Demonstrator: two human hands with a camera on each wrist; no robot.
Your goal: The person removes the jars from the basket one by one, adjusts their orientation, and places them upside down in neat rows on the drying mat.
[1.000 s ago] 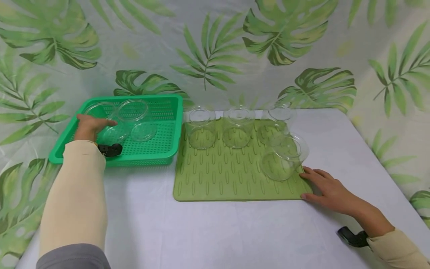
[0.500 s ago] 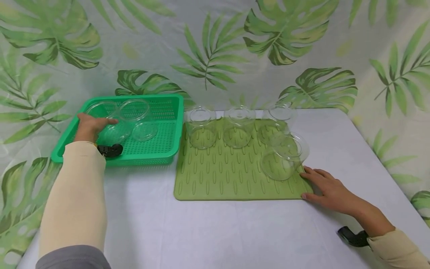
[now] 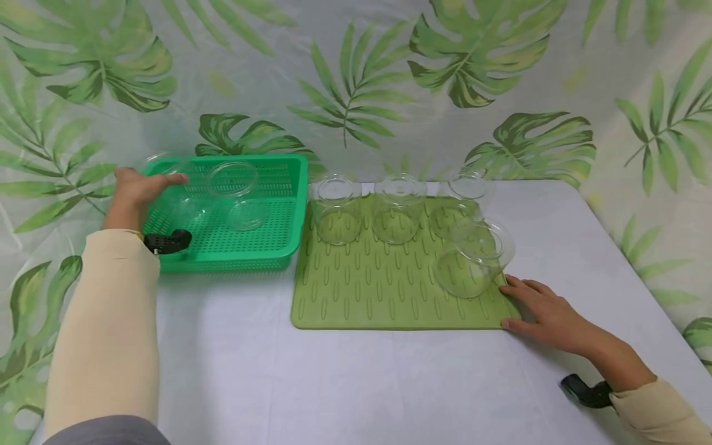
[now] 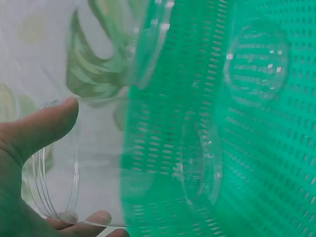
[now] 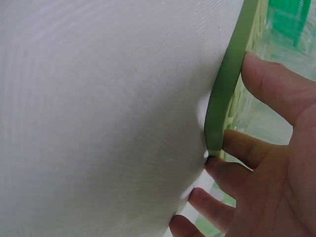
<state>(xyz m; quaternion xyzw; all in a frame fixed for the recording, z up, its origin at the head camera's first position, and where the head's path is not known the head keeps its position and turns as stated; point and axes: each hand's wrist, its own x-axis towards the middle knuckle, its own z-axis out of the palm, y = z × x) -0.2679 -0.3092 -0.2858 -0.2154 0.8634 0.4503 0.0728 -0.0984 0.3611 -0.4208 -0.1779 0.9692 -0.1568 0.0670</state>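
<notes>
1. My left hand (image 3: 143,188) is at the left end of the basket (image 3: 239,256), gripping the held cup (image 4: 131,158) near its rim, with my thumb on one side and my fingers round the other.
2. That held cup is clear; its rim shows above the basket's back edge and its base shows against the basket's mesh. I cannot tell whether the base touches the basket.
3. Just to the right of it, a second cup (image 3: 241,199), clear too, is inside the basket.
4. My right hand (image 3: 547,316) grips nothing; its fingers are spread, and my thumb and fingertips touch the right edge of the green mat (image 3: 356,296), by its near corner.
5. The mat lies on the white surface (image 3: 345,383), just right of the basket.
6. Along the mat's far side, three clear cups stand in a row: the left cup (image 3: 338,210), the middle cup (image 3: 397,210) and the right cup (image 3: 458,207).
7. The front cup (image 3: 473,259) stands nearer to me on the mat's right part, close to my right fingertips.
8. Both my sleeves (image 3: 105,327) are cream, and a leaf-patterned backdrop (image 3: 389,93) hangs behind the surface.
</notes>
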